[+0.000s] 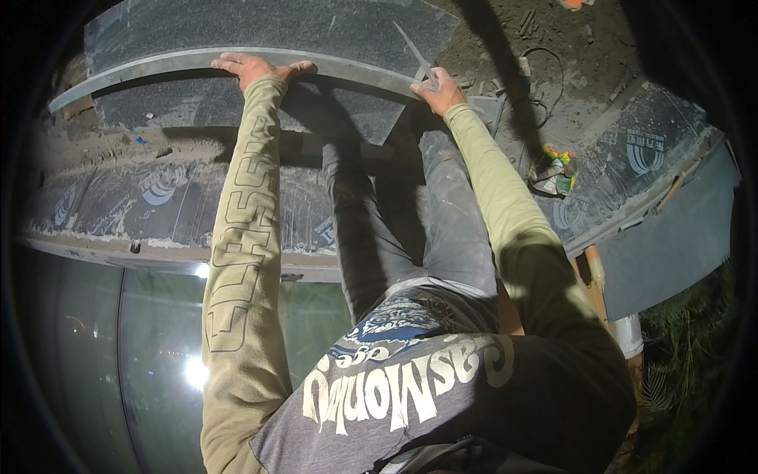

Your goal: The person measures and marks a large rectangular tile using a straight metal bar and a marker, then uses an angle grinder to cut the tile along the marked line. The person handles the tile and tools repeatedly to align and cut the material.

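A long grey metal straightedge (pixel 347 66) lies across a dark speckled stone slab (pixel 260 28) and looks curved in this view. My left hand (pixel 257 69) rests on the straightedge, its fingers spread to the left and its thumb stretched to the right. Near the bar's right end, my right hand (pixel 444 93) is closed around a thin, pointed grey tool (pixel 416 51). The tool's tip points up and left over the slab; its exact kind cannot be made out. A dark shadow falls over the slab's near part between my hands.
Rubble and mortar dirt (pixel 505 47) lie right of the slab, with a thin black cable (pixel 559 67). A crumpled, colourful bundle (pixel 555 172) sits on the right. Printed black membrane (pixel 181 186) covers the near ledge. Below it are glass panels (pixel 158 316); plants (pixel 687 355) grow lower right.
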A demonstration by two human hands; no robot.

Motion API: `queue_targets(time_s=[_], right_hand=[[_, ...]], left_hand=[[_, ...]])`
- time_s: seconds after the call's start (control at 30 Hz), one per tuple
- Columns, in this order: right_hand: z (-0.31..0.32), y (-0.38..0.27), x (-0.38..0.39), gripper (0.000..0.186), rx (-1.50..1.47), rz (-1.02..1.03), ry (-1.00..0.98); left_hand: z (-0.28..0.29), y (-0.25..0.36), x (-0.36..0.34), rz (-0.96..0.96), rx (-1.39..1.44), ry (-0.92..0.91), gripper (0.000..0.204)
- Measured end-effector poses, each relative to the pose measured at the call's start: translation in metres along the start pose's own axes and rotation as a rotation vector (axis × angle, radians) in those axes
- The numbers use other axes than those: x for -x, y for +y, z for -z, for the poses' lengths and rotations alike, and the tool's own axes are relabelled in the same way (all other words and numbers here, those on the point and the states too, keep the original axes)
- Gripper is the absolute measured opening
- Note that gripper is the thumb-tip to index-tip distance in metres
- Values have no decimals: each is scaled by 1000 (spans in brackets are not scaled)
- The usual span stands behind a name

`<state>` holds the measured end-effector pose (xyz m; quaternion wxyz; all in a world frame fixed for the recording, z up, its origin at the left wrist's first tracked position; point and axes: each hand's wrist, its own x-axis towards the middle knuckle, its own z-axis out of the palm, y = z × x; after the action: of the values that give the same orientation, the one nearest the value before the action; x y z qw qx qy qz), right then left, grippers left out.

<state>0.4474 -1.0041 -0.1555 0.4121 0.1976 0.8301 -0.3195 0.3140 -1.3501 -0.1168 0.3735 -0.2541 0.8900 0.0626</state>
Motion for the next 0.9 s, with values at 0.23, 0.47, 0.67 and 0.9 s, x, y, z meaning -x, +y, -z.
queue_targets(time_s=[0.23, 0.47, 0.67, 0.9], right_hand=[[1, 8, -4, 72, -20, 12, -13], [-1, 8, -5, 75, -2, 11, -38], [3, 1, -1, 78, -16, -25, -55], [2, -1, -3, 77, -92, -129, -115]], left_hand=[[-11, -1, -7, -9, 12, 6, 170], [-27, -17, -21, -79, -143, 4, 169], [-24, -12, -15, -56, -44, 49, 170], [-2, 4, 2, 42, 15, -30, 168]])
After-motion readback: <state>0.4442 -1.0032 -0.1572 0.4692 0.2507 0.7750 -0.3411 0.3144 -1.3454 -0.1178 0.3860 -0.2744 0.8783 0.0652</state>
